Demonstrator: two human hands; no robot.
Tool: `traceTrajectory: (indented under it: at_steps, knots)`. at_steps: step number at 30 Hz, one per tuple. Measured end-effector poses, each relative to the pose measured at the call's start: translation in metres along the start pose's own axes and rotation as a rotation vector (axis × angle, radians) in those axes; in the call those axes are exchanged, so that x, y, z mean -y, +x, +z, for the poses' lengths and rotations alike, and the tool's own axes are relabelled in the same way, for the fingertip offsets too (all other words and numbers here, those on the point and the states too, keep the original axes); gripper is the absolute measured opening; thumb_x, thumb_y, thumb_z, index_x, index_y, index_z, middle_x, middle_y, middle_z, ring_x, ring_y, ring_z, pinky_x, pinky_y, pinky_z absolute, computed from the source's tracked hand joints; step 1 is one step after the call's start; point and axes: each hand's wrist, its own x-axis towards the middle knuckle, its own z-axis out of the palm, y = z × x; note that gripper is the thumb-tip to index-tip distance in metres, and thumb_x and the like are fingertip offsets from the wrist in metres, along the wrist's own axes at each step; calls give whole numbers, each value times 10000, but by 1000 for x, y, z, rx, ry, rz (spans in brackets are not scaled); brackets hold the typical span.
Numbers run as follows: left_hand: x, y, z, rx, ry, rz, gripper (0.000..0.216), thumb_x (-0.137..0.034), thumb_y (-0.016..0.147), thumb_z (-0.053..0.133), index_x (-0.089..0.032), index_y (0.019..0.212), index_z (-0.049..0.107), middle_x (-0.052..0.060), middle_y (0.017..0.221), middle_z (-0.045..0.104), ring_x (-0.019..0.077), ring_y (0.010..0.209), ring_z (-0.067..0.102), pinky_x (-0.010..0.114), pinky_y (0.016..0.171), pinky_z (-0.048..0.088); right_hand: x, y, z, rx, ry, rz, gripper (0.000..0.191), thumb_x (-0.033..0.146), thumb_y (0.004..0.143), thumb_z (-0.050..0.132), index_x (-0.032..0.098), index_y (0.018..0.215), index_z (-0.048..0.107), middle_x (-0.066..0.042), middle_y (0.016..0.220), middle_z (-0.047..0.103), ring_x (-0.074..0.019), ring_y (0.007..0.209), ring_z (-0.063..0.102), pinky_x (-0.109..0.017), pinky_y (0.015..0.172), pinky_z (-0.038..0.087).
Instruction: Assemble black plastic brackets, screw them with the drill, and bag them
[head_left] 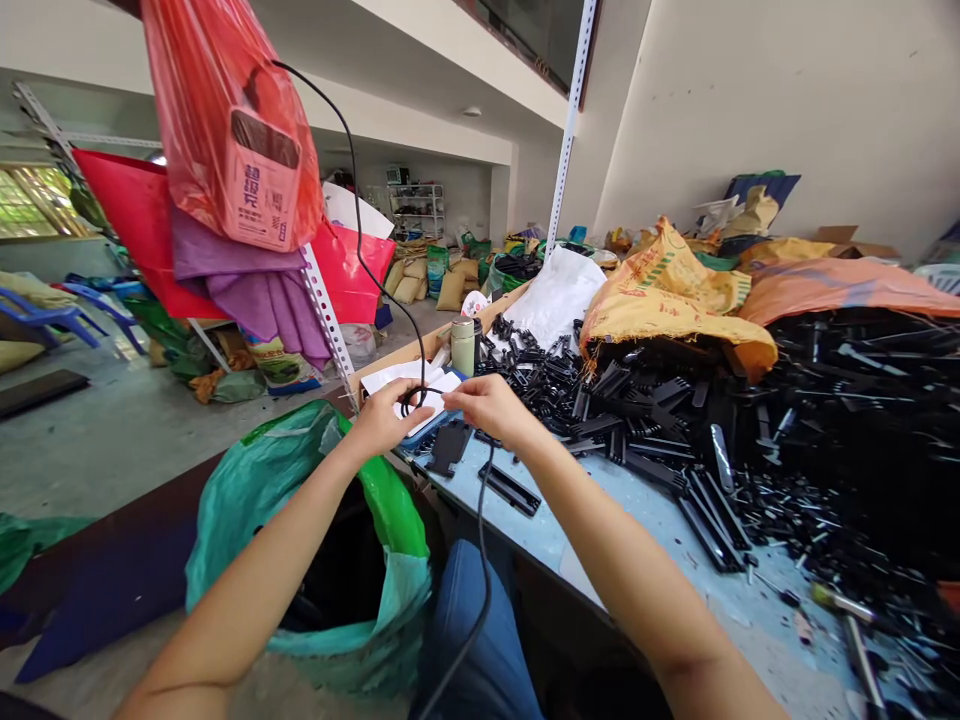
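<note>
A thin black cable (363, 228) runs down from the hanging red plastic bag (225, 110) to my hands. Between them it bends into a small loop. My left hand (388, 415) is closed on the cable at the left of this loop. On the right side, my right hand (495, 405) pinches the cable between thumb and fingers. Below my right hand the cable hangs past the table edge and over my leg. White paper (448, 384) lies behind the loop. Two flat black plastic parts, one a long strip (510, 490), lie on the table just below.
The blue table (600, 500) carries a large heap of black plastic parts (675, 400), with a hammer (859, 640) at the right. A green jar (463, 346) stands near the back edge. An open green bag (255, 480) stands left of my leg. Yellow sacking (667, 300) covers part of the heap.
</note>
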Motion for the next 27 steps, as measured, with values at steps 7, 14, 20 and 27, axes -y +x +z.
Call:
traceTrajectory:
  at_steps: [7, 14, 20, 27]
  knots:
    - [-29, 19, 1, -107, -6, 181, 419, -435, 732, 645, -150, 1037, 617, 75, 901, 626, 207, 878, 590, 330, 824, 459, 38, -1, -28, 63, -368, -60, 248, 311, 731, 583, 100, 617, 647, 43, 419, 438, -55, 432, 381, -198, 453, 262]
    - [-52, 26, 7, -205, 29, 193, 294, -283, 763, 607, -170, 1033, 626, 78, 924, 642, 202, 859, 596, 337, 835, 459, 51, -14, -16, -210, -689, -147, 154, 245, 743, 573, 124, 683, 646, -74, 679, 637, -150, 642, 564, -239, 606, 392]
    - [-51, 35, 11, -308, -557, -132, 188, -290, 767, 600, -150, 888, 627, 8, 671, 588, 116, 595, 549, 219, 559, 460, 24, -2, -32, -210, -128, -96, 376, 499, 820, 499, 150, 856, 634, -38, 683, 625, -116, 575, 557, -212, 552, 430]
    - [-64, 61, 8, -478, -1169, -262, 247, -345, 685, 713, -165, 737, 552, -50, 593, 480, 48, 487, 454, 159, 479, 400, -10, 19, -2, 140, 751, -90, 373, 522, 759, 572, 189, 927, 591, -46, 933, 650, -159, 874, 591, -267, 708, 483]
